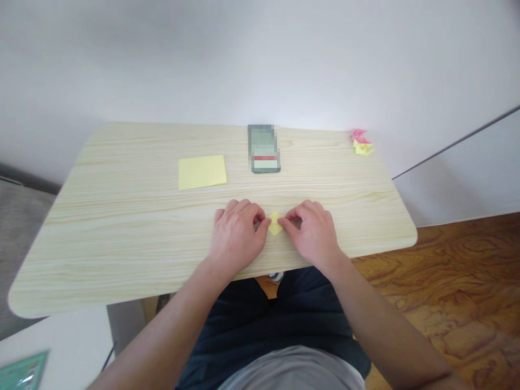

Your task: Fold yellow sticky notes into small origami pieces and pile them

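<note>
A small folded piece of yellow paper (275, 224), roughly diamond-shaped with creases across it, lies at the front of the table between my hands. My left hand (239, 233) pinches its left corner between thumb and forefinger. On the opposite corner, my right hand (311, 230) has thumb and forefinger pressed together in the same way. The remaining fingers of both hands are curled. Parts of the paper's side corners are hidden under the fingertips.
The light wooden table (122, 233) stands against a white wall. Toward its back are a yellow sticky-note pad (202, 172) and a phone-like device (265, 149) with a blurred screen. Pink folded paper (358, 135) and yellow folded paper (363, 148) sit at the back right corner.
</note>
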`<act>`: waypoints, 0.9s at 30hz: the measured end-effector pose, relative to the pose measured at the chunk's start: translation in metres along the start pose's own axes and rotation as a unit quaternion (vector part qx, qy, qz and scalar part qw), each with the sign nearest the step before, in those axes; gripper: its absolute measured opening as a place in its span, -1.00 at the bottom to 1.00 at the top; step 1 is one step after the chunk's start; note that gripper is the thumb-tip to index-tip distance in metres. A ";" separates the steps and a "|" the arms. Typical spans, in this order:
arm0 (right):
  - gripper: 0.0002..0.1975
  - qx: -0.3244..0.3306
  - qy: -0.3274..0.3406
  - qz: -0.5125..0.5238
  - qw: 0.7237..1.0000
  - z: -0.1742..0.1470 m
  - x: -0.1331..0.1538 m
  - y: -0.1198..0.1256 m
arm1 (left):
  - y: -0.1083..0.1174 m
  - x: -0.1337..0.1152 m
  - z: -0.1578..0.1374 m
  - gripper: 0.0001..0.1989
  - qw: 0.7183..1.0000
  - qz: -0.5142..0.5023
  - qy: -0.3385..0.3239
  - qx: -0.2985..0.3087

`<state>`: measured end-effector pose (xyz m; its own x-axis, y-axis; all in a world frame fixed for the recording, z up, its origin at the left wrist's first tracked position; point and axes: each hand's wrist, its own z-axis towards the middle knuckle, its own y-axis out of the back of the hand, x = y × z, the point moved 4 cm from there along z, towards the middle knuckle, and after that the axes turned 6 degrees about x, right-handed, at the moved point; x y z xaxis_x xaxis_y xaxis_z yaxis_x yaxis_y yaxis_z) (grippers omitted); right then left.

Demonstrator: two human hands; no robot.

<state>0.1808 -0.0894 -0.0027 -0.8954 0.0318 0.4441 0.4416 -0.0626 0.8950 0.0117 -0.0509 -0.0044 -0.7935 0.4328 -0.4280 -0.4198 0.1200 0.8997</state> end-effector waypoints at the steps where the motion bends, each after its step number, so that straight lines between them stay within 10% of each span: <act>1: -0.77 -0.004 -0.001 0.002 1.000 0.000 0.000 0.000 | 0.000 0.000 -0.001 -0.89 1.000 0.001 0.001 -0.001; 27: -0.83 -0.028 0.004 0.042 0.999 -0.010 0.003 0.001 | 0.003 0.001 0.000 -0.80 0.999 -0.017 -0.024 0.013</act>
<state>0.1773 -0.0994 -0.0010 -0.8557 0.0158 0.5172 0.5118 -0.1206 0.8506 0.0094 -0.0503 -0.0022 -0.7567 0.4700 -0.4545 -0.4343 0.1583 0.8868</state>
